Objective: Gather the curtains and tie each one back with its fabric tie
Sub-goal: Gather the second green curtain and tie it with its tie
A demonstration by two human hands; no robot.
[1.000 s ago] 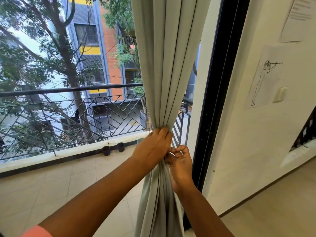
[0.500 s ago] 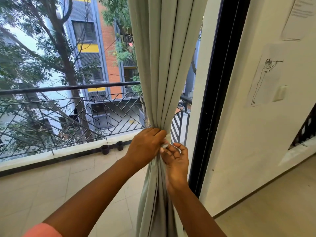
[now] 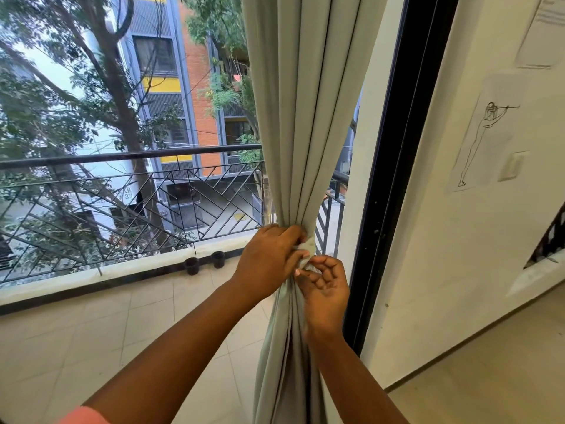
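Pale grey-green curtain (image 3: pixel 305 117), hanging in long folds against the black door frame (image 3: pixel 394 179), bunched to a narrow waist at railing height. Left hand (image 3: pixel 269 258) curled round the gathered waist, fingers pinching a small fold of fabric tie (image 3: pixel 307 246). Right hand (image 3: pixel 325 287) just beside, palm up, fingers bent and nipping the tie's lower edge. Rest of the tie hidden behind both hands; knotted or loose, cannot tell. Curtain top and hem cut off. Two small dark pots (image 3: pixel 204 263) on the balcony ledge beneath the railing (image 3: pixel 128 191), contents not visible. "37" legible on the wall beyond; letters above it unclear. Line drawing of a figure (image 3: pixel 483 142) on the right wall; text on the paper above too faint.
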